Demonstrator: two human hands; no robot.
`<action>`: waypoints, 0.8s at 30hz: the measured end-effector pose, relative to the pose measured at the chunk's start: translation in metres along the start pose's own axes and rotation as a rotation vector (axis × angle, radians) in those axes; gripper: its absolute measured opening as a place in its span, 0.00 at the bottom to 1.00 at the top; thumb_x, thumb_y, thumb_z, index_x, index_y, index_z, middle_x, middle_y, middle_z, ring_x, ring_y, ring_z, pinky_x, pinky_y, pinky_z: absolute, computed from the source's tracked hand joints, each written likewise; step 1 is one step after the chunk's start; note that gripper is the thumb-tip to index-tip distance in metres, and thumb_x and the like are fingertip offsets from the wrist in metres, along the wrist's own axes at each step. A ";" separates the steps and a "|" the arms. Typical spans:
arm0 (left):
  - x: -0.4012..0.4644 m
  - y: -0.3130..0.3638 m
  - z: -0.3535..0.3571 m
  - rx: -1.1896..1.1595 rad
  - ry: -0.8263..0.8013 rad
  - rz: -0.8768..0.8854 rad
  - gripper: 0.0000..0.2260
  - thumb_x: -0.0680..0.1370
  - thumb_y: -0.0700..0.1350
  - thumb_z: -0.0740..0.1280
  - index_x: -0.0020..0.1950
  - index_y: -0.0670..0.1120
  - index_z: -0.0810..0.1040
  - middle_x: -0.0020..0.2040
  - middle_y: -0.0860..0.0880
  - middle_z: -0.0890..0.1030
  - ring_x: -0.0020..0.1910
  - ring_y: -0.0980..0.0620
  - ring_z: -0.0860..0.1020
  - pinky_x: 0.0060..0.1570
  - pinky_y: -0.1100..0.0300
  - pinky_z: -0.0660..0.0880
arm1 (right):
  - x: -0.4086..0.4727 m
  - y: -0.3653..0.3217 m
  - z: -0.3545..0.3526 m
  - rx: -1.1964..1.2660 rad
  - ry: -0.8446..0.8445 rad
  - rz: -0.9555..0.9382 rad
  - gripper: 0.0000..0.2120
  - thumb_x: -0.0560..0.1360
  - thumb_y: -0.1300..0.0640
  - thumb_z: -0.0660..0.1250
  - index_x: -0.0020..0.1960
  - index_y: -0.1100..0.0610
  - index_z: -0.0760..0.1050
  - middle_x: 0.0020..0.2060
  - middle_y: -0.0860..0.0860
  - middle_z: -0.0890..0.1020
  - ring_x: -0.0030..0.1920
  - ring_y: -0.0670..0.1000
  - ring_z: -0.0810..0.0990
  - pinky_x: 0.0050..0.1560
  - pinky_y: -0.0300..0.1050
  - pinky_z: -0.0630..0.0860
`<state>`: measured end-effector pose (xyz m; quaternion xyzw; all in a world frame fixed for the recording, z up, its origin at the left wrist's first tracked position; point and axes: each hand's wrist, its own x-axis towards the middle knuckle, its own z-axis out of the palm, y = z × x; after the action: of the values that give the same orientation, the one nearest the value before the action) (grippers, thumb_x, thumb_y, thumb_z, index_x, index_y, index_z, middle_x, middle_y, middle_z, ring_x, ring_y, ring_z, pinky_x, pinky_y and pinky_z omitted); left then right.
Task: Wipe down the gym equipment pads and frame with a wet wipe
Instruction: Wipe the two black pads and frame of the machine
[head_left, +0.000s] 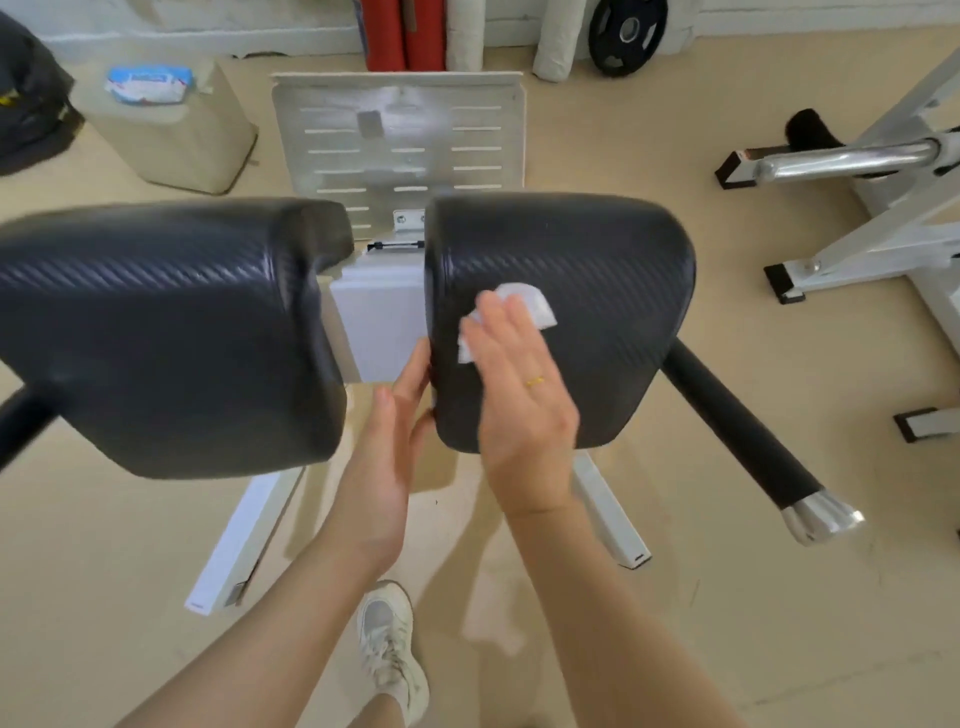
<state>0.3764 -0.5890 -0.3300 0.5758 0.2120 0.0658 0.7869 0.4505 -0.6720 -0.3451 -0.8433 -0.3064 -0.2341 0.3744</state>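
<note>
While wipe pack (150, 83) sits closed: right hand (524, 384) flat on wet wipe (537, 306), left hand (387, 441) relaxed.

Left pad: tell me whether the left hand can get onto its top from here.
Probably yes: the left hand rests open on the right pad's inner edge, and nothing lies between it and the left pad.
</note>
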 end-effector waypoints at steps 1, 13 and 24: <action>0.000 -0.004 0.002 -0.012 0.025 0.040 0.29 0.76 0.60 0.48 0.73 0.46 0.63 0.71 0.54 0.69 0.70 0.57 0.65 0.72 0.49 0.59 | -0.003 -0.006 0.008 0.051 -0.043 -0.081 0.17 0.81 0.57 0.53 0.57 0.64 0.77 0.59 0.52 0.76 0.64 0.48 0.70 0.67 0.33 0.62; 0.005 -0.048 0.007 0.193 0.100 0.345 0.33 0.70 0.65 0.49 0.74 0.55 0.61 0.71 0.63 0.65 0.70 0.65 0.62 0.73 0.54 0.56 | -0.033 0.079 0.001 -0.071 0.313 -0.248 0.11 0.75 0.69 0.65 0.57 0.68 0.76 0.56 0.60 0.80 0.61 0.56 0.76 0.67 0.44 0.68; 0.005 -0.055 0.010 0.210 0.038 0.463 0.27 0.80 0.60 0.38 0.72 0.55 0.63 0.69 0.62 0.69 0.69 0.63 0.65 0.72 0.57 0.56 | -0.039 0.070 0.012 -0.043 0.144 -0.418 0.16 0.73 0.69 0.66 0.61 0.67 0.74 0.60 0.59 0.78 0.62 0.55 0.75 0.68 0.41 0.63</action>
<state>0.3772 -0.6137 -0.3802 0.6862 0.0950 0.2329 0.6826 0.4731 -0.7133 -0.4105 -0.7501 -0.4420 -0.3729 0.3208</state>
